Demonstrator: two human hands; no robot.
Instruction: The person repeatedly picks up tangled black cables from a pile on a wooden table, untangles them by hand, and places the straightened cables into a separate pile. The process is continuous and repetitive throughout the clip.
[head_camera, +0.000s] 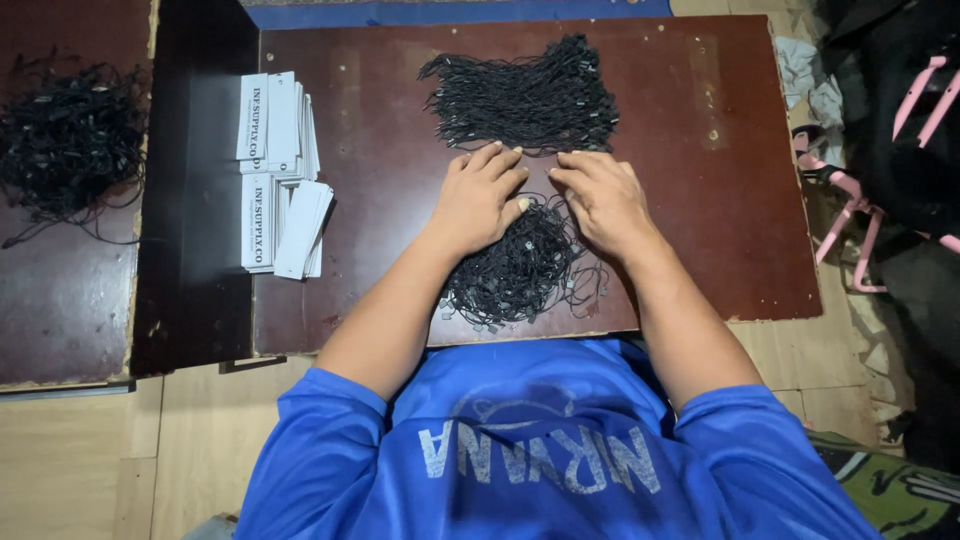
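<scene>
Under both palms sits a tangled heap of black tag strings (520, 268); left hand (478, 200) and right hand (603, 198) press it flat-fingered, gripping nothing. Beyond the fingertips lies a straightened bundle (525, 98), apparently sorted; white tags (280, 170) wait left.

Even, fairly bright overhead light. Soft sheen on dark red counter (700, 120) beyond fingers (500, 160). Faint shadows under fingers. White tags (280, 170) left of fingers slightly overexposed. Focus sharp at centre; far right corner dim, murky. Mild wide-angle bend at edges.
</scene>
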